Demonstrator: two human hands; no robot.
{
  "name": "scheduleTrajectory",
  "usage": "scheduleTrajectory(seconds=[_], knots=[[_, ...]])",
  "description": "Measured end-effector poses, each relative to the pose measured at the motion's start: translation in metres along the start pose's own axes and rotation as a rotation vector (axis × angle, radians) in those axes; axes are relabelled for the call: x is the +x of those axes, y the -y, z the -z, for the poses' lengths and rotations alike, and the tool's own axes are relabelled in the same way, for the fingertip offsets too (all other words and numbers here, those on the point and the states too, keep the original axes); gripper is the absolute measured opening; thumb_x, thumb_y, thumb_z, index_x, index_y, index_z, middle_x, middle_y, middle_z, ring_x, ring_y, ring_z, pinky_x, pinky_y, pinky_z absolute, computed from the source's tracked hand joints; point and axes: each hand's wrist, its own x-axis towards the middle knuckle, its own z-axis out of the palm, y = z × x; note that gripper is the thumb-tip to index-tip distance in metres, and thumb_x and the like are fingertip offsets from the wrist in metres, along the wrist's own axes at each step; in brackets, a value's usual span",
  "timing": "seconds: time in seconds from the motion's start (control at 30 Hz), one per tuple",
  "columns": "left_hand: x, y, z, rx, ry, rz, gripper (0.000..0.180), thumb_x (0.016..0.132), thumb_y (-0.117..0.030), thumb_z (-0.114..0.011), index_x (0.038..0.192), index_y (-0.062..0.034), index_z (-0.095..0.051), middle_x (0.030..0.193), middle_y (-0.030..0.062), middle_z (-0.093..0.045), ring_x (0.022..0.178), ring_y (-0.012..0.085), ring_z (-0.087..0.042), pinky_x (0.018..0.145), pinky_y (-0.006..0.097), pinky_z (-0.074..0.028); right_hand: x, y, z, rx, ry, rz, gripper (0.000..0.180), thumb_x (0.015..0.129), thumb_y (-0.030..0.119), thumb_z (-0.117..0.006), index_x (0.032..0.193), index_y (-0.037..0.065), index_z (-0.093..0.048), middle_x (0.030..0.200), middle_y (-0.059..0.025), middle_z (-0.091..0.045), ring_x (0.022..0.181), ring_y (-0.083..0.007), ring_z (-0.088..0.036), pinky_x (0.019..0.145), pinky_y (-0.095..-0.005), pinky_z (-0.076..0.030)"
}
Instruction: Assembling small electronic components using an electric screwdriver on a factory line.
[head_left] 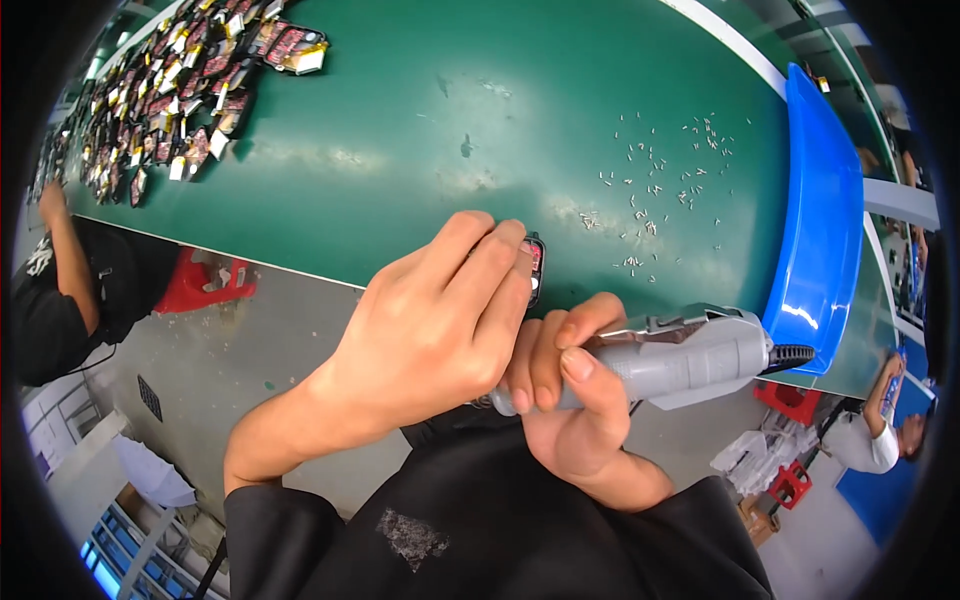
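Two hands meet at the near edge of the green tabletop (400,130). The left hand (430,330) lies knuckles up, its fingers (490,250) curled down over a small dark device (535,268), of which only a red-and-black sliver peeks out just past the fingertips, on the far right side of them. How much of it sits under the palm I cannot tell. The right hand (570,390) is wrapped tight around a grey electric screwdriver (680,355); the fingers fold over the front of its barrel, the thumb lies across the near side, and the fat body sticks out to the right of the fingers, ending in a black ribbed cord collar. Its tip is hidden behind the left hand.

Beyond the fingers, farther onto the tabletop and to the right, many tiny silver screws (660,180) lie scattered, well apart from both hands. A blue plastic tray (825,220) stands just past the screwdriver's tail. Far off to the left, a heap of similar small devices (180,90) covers the tabletop's corner.
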Motion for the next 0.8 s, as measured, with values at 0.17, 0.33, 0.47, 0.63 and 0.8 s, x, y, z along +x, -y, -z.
scheduleTrajectory(seconds=[0.17, 0.33, 0.47, 0.63, 0.8], knots=[[-0.004, -0.006, -0.010, 0.033, -0.084, -0.035, 0.035, 0.059, -0.004, -0.066, 0.090, 0.0112, -0.061, 0.093, 0.0205, -0.062, 0.079, 0.0324, -0.062, 0.062, 0.035, -0.055, 0.000, -0.004, 0.003, -0.032, 0.000, 0.005, 0.012, 0.089, 0.006, -0.049, 0.099, 0.003, -0.043, 0.066, -0.0078, -0.047, 0.058, -0.0163, -0.047, 0.056, -0.0294, -0.042], [-0.005, -0.016, -0.011, 0.102, -0.055, 0.017, 0.036, 0.058, -0.005, -0.066, 0.089, 0.0136, -0.060, 0.094, 0.0225, -0.062, 0.079, 0.0340, -0.062, 0.064, 0.036, -0.055, 0.000, 0.004, -0.003, -0.180, -0.090, -0.081, 0.016, 0.084, 0.020, -0.053, 0.093, 0.010, -0.044, 0.061, -0.0029, -0.043, 0.054, -0.0113, -0.041, 0.055, -0.0265, -0.038], [-0.005, -0.022, -0.007, 0.058, 0.022, 0.073, 0.037, 0.059, -0.004, -0.066, 0.090, 0.0150, -0.060, 0.098, 0.0244, -0.061, 0.083, 0.0349, -0.061, 0.066, 0.037, -0.055, 0.003, 0.020, 0.003, -0.002, 0.065, -0.048, 0.014, 0.090, 0.011, -0.051, 0.100, 0.005, -0.043, 0.062, -0.0064, -0.046, 0.051, -0.0150, -0.045, 0.053, -0.0295, -0.042], [-0.008, -0.024, -0.006, 0.029, 0.046, 0.072, 0.039, 0.061, -0.001, -0.068, 0.095, 0.0164, -0.059, 0.107, 0.0269, -0.060, 0.091, 0.0361, -0.060, 0.069, 0.038, -0.055, 0.033, 0.075, -0.010, -0.162, 0.219, 0.089, 0.013, 0.092, 0.020, -0.049, 0.092, 0.009, -0.043, 0.048, 0.0022, -0.040, 0.039, -0.0096, -0.042, 0.049, -0.0282, -0.039], [-0.016, -0.021, -0.011, 0.063, 0.013, 0.036, 0.040, 0.060, 0.003, -0.067, 0.097, 0.0168, -0.059, 0.107, 0.0266, -0.061, 0.091, 0.0362, -0.061, 0.069, 0.038, -0.055, 0.061, 0.085, -0.010, -0.288, 0.295, 0.219, 0.017, 0.092, 0.021, -0.048, 0.098, 0.006, -0.048, 0.051, 0.0042, -0.041, 0.045, -0.0070, -0.039, 0.054, -0.0249, -0.031]])
